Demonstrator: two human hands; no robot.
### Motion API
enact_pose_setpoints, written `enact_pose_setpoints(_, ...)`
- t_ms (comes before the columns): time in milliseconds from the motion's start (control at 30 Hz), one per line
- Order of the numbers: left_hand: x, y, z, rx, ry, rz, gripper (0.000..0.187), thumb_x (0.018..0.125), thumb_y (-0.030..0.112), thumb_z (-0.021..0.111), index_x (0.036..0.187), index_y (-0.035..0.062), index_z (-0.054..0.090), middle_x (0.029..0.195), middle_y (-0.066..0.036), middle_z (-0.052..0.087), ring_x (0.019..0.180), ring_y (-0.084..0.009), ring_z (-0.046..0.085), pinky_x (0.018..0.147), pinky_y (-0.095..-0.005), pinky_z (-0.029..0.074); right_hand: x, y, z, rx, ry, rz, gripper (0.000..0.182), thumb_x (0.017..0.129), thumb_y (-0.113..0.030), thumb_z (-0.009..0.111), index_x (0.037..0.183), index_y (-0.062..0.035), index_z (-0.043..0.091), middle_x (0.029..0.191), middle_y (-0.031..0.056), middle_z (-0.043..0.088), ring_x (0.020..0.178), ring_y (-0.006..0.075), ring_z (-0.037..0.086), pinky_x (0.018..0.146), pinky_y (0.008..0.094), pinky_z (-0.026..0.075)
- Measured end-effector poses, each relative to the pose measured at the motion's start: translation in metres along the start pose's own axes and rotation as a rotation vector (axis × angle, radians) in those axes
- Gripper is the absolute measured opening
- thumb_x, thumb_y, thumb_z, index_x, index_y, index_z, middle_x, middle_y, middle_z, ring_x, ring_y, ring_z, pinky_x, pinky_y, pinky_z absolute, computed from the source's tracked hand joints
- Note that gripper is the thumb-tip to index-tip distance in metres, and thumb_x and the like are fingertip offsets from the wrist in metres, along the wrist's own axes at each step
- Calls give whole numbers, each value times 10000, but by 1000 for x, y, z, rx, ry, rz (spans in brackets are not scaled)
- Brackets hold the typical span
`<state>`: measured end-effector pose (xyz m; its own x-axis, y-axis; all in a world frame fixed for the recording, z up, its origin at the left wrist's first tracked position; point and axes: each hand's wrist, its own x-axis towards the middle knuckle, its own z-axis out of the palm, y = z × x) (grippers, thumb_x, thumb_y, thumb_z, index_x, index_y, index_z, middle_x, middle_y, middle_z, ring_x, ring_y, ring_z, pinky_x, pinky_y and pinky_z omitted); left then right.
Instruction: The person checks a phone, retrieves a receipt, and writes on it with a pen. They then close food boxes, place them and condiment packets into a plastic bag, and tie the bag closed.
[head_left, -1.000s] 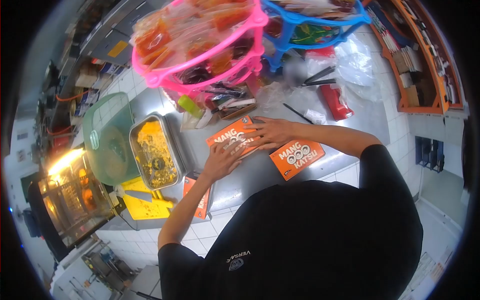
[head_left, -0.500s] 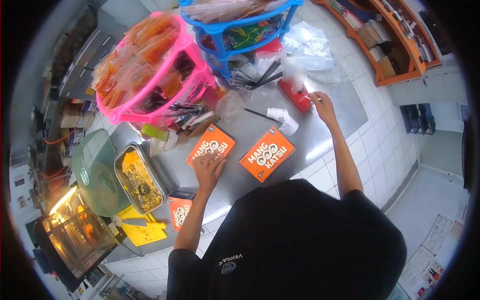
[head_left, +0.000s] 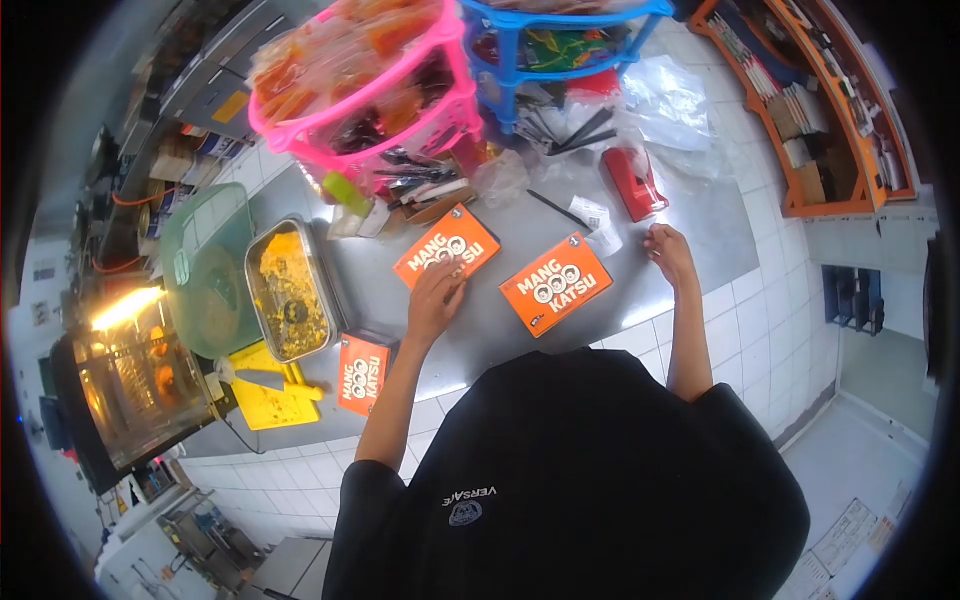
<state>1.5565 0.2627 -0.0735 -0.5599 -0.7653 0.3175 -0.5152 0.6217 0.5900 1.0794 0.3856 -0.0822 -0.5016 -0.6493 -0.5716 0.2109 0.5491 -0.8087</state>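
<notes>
My left hand [head_left: 437, 298] rests its fingers on the lower edge of an orange MANG KATSU box [head_left: 465, 235], thumb apart from them. Right of it lies a second orange box [head_left: 556, 287], untouched. My right hand [head_left: 671, 254] is pinched just in front of a red tape dispenser [head_left: 632, 183]; whatever is between its fingertips is too small to make out. Beside the dispenser lie printed paper slips [head_left: 598, 222] and a thin black stick [head_left: 556, 206]. A third orange box [head_left: 362, 373] sits below my left forearm.
A pink basket [head_left: 370, 152] of filled plastic bags and a blue rack [head_left: 560, 72] stand at the back. Leftward are a metal tray [head_left: 329, 338] of yellow food, a green lid [head_left: 212, 270], and a yellow board [head_left: 262, 410] bearing a knife [head_left: 258, 379].
My right hand has drawn back from the dispenser toward me, its fingers still pinched. My left hand stays on the box. The whole view has shifted.
</notes>
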Motion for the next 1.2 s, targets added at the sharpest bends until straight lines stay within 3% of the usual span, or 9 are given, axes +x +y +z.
enact_pose_setpoints(167,-7,-4,6,-54,107,8,171,799,75,787,929,53,679,1170,-87,681,1186,-296,605,1045,-461,459,-21,-10,15,-290,31,198,178,956,-202,603,1007,-37,644,846,32,655,643,109,572,518,256,440)
enact_pose_setpoints(200,-6,-3,10,-17,153,-7,165,799,79,788,921,56,680,1147,-80,675,1158,-292,605,1040,-461,452,-31,-15,26,-339,145,74,189,932,-195,611,1009,-27,653,846,38,663,616,96,572,487,258,428)
enact_pose_setpoints(300,-29,6,14,32,217,-101,154,795,93,793,899,64,683,1078,-61,653,1074,-281,599,1010,-459,436,-99,-63,129,-170,-260,-301,264,942,-297,622,1042,-57,668,886,31,665,792,117,628,556,239,450)
enact_pose_setpoints(367,-22,7,18,-32,262,-148,152,791,101,798,887,68,685,1031,-51,634,1021,-272,587,971,-457,430,-114,-55,216,-326,-499,-201,188,934,-247,651,983,-66,665,774,-1,642,658,77,603,542,241,477)
enact_pose_setpoints(500,-22,-3,10,-123,291,-49,160,768,70,800,883,66,689,1023,-46,634,998,-262,590,889,-402,445,-117,-17,304,-307,-415,-102,238,899,-251,699,845,-20,679,728,33,677,529,73,562,414,246,396)
enact_pose_setpoints(667,-27,-2,4,-160,292,-25,183,758,52,795,908,74,692,1021,-45,639,979,-260,592,871,-388,447,-119,-10,313,-425,-292,-117,260,880,-253,722,778,-15,692,651,50,667,443,91,528,386,258,380)
enact_pose_setpoints(867,-16,5,-12,-51,168,-24,187,767,88,767,946,72,714,950,-50,614,948,-265,575,845,-398,451,-118,-23,311,-622,-240,-21,281,859,-284,755,818,-8,730,634,62,695,473,136,610,456,288,475)
enact_pose_setpoints(967,-5,3,-16,-53,78,-30,195,761,98,757,951,68,724,925,-57,600,956,-268,565,843,-403,460,-120,-19,310,-633,-277,-177,286,884,-284,740,817,-6,725,642,62,700,472,139,612,467,283,483)
enact_pose_setpoints(1200,-8,-8,-13,-121,38,-46,191,752,82,753,939,60,721,931,-73,593,950,-277,562,841,-405,472,-114,-11,302,-412,-422,-127,218,950,-197,663,900,14,689,758,75,701,492,111,589,399,239,421)
